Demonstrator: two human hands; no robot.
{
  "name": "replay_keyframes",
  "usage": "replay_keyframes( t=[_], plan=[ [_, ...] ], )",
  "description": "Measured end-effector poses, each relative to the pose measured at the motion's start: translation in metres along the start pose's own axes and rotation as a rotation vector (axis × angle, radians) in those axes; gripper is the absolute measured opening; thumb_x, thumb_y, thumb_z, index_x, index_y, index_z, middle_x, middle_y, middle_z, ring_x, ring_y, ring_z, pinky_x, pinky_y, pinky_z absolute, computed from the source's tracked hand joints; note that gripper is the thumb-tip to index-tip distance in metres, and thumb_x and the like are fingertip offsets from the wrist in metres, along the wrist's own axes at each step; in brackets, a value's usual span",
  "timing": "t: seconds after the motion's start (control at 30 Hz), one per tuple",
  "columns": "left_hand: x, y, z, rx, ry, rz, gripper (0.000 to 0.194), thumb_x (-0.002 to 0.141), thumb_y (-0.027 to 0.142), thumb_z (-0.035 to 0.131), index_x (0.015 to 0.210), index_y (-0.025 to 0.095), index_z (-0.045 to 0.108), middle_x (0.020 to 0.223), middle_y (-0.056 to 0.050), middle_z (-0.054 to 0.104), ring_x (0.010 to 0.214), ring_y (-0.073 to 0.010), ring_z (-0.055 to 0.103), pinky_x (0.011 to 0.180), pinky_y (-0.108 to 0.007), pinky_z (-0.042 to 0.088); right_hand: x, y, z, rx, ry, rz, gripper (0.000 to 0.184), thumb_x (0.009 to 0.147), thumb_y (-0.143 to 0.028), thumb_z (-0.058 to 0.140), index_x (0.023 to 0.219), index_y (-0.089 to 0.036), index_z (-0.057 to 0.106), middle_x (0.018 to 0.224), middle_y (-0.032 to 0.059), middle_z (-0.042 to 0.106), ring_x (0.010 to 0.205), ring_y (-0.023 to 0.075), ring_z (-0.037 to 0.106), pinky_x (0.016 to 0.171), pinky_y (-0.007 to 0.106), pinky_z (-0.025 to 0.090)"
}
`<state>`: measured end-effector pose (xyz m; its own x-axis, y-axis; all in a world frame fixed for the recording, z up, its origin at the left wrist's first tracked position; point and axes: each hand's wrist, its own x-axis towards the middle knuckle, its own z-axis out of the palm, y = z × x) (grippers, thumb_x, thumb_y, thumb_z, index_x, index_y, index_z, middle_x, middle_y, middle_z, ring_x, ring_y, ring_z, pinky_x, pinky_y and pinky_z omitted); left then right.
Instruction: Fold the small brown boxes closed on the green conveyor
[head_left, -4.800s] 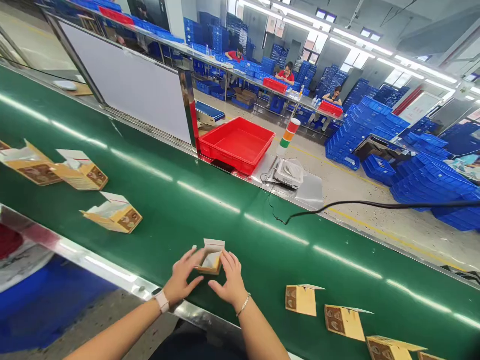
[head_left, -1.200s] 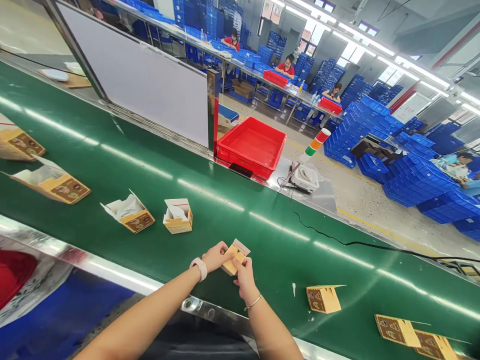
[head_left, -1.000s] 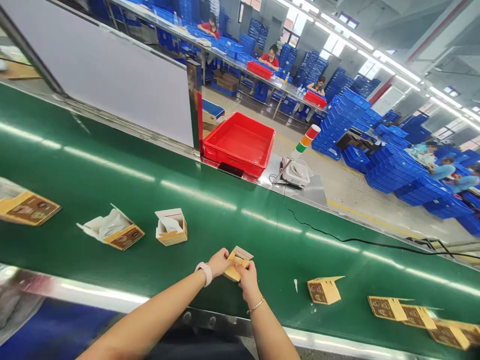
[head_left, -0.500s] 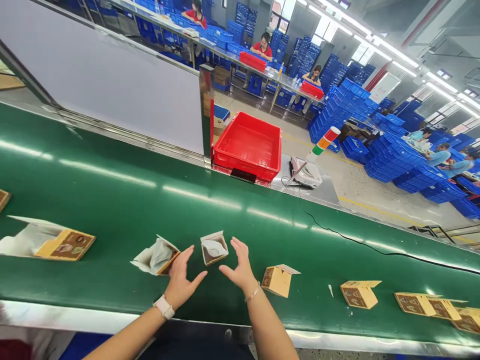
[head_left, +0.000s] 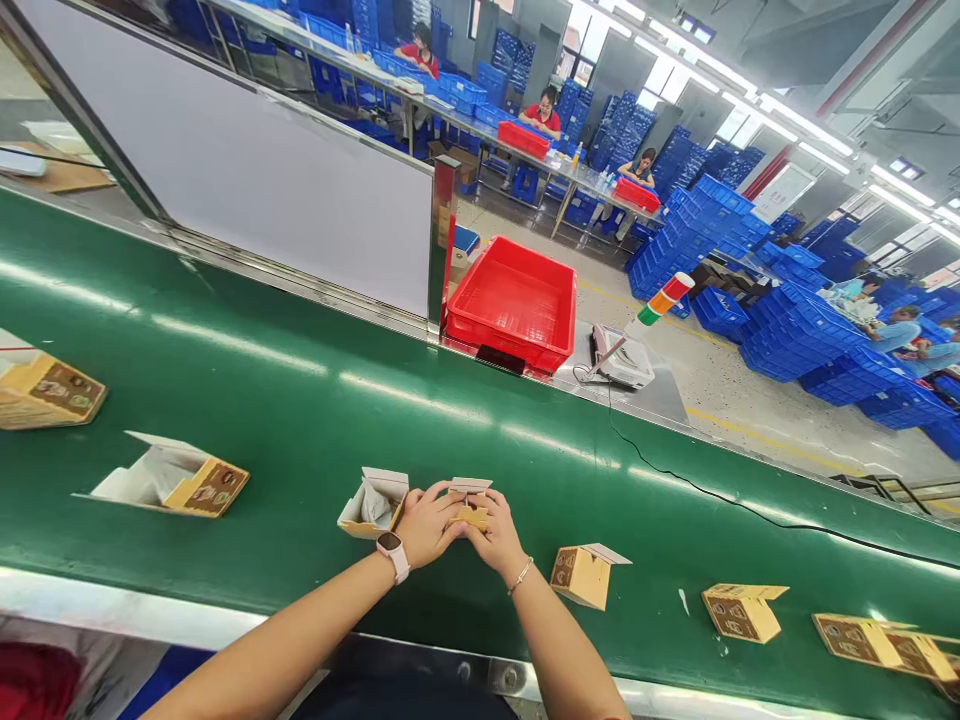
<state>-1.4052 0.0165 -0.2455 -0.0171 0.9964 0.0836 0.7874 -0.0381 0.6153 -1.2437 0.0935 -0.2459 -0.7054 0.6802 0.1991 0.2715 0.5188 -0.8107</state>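
Note:
Between my two hands stands a small cardboard box [head_left: 471, 516] on the green conveyor belt [head_left: 300, 400], its white-edged lid flap raised at the back. My left hand [head_left: 427, 525] is closed against the box's left side, with fingertips at its upper edge. From the right, my right hand [head_left: 493, 530] grips the same box, thumb at the front. What lies inside this box is mostly hidden by my fingers. Just left of my left hand, touching or nearly so, is an open box [head_left: 375, 505] with a silvery-white pouch in it.
Farther left lie another open box [head_left: 202, 485] and a yellow-brown box [head_left: 56, 390]. Rightward are a house-shaped box [head_left: 583, 577] and several more boxes [head_left: 742, 612]. Beyond the belt stand a red crate [head_left: 517, 300], a signal light [head_left: 664, 300] and a white panel [head_left: 285, 160]. People sit at far tables.
My hands have come together from apart and closed on the small box. The boxes at left have shifted rightward in view, and its neighbour now stands close to my left hand.

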Motion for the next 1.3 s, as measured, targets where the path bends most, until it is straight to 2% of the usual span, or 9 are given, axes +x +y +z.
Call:
replay_keyframes(
  t=[0.2,0.37,0.5,0.77,0.9,0.97,1.07,1.17,1.3],
  plan=[
    [0.004,0.012,0.028,-0.074,0.148,-0.124,0.033,0.092,0.031,0.037,0.097,0.022,0.068,0.102,-0.01,0.07,0.106,-0.0281,0.056,0.086,-0.047,0.04,-0.02,0.011,0.041,0.448,0.598,0.464,0.029,0.069,-0.043,0.071,0.064,-0.019,0.057,0.103,0.01,0.061,0.094,0.0221,0.059,0.085,0.035,0.049],
    [0.002,0.013,0.055,-0.356,0.627,-0.325,0.024,0.076,0.038,0.063,0.092,0.02,0.062,0.107,-0.013,0.063,0.113,-0.0307,0.054,0.101,-0.049,0.039,-0.018,0.017,0.036,0.531,0.629,0.627,0.031,0.059,-0.036,0.07,0.079,-0.021,0.051,0.075,-0.0006,0.056,0.069,0.0158,0.056,0.067,0.028,0.051],
    [0.018,0.016,0.058,-0.848,0.448,-0.74,0.033,0.068,0.034,0.067,0.096,0.018,0.057,0.098,-0.01,0.065,0.098,-0.027,0.062,0.09,-0.045,0.051,-0.012,0.028,0.031,0.483,0.596,0.712,0.03,0.055,-0.026,0.067,0.081,-0.02,0.052,0.075,0.0002,0.057,0.067,0.0169,0.058,0.061,0.027,0.051],
    [0.027,0.041,0.057,-0.969,0.377,-0.843,0.033,0.069,0.028,0.071,0.098,0.016,0.061,0.099,-0.01,0.07,0.086,-0.0209,0.068,0.076,-0.032,0.056,-0.015,0.036,0.014,0.334,0.518,0.702,0.029,0.065,-0.031,0.062,0.09,-0.018,0.053,0.089,0.0093,0.061,0.083,0.025,0.062,0.072,0.037,0.054],
    [-0.039,0.044,0.052,-0.737,0.404,-0.594,0.024,0.074,0.042,0.067,0.083,0.02,0.064,0.082,-0.003,0.069,0.079,-0.0193,0.065,0.078,-0.032,0.054,-0.043,0.013,0.001,0.146,0.621,0.35,0.04,0.075,-0.037,0.064,0.107,-0.018,0.051,0.118,0.0155,0.053,0.117,0.0301,0.049,0.1,0.048,0.042],
    [-0.072,0.031,0.044,-0.511,0.522,-0.508,0.03,0.08,0.05,0.059,0.072,0.021,0.059,0.07,-0.001,0.063,0.066,-0.0179,0.06,0.067,-0.032,0.053,-0.049,-0.002,0.008,0.111,0.476,0.066,0.037,0.083,-0.035,0.06,0.115,-0.019,0.05,0.12,0.014,0.053,0.113,0.0267,0.052,0.096,0.043,0.046],
    [-0.086,-0.005,0.026,-0.292,0.659,-0.365,0.038,0.079,0.051,0.06,0.1,0.02,0.061,0.104,-0.01,0.068,0.097,-0.0256,0.064,0.08,-0.039,0.053,-0.035,-0.016,0.027,0.075,0.109,-0.112,0.057,0.083,-0.033,0.062,0.136,-0.02,0.044,0.132,0.0154,0.051,0.115,0.0266,0.053,0.09,0.04,0.05],
    [-0.063,-0.034,0.006,-0.197,0.354,-0.09,0.044,0.085,0.045,0.055,0.123,0.024,0.058,0.131,-0.011,0.061,0.128,-0.0315,0.049,0.097,-0.049,0.046,-0.011,-0.018,0.034,-0.111,-0.073,-0.11,0.07,0.074,-0.035,0.074,0.137,-0.022,0.049,0.137,0.0123,0.052,0.127,0.0326,0.043,0.105,0.051,0.039],
    [-0.03,-0.033,-0.009,-0.107,-0.047,0.073,0.037,0.088,0.04,0.052,0.122,0.03,0.061,0.13,-0.007,0.063,0.134,-0.0355,0.041,0.097,-0.057,0.039,-0.006,-0.01,0.025,-0.174,-0.129,-0.057,0.025,0.078,-0.038,0.073,0.102,-0.032,0.073,0.115,0.0025,0.067,0.119,0.03,0.049,0.104,0.052,0.036]
  ],
)
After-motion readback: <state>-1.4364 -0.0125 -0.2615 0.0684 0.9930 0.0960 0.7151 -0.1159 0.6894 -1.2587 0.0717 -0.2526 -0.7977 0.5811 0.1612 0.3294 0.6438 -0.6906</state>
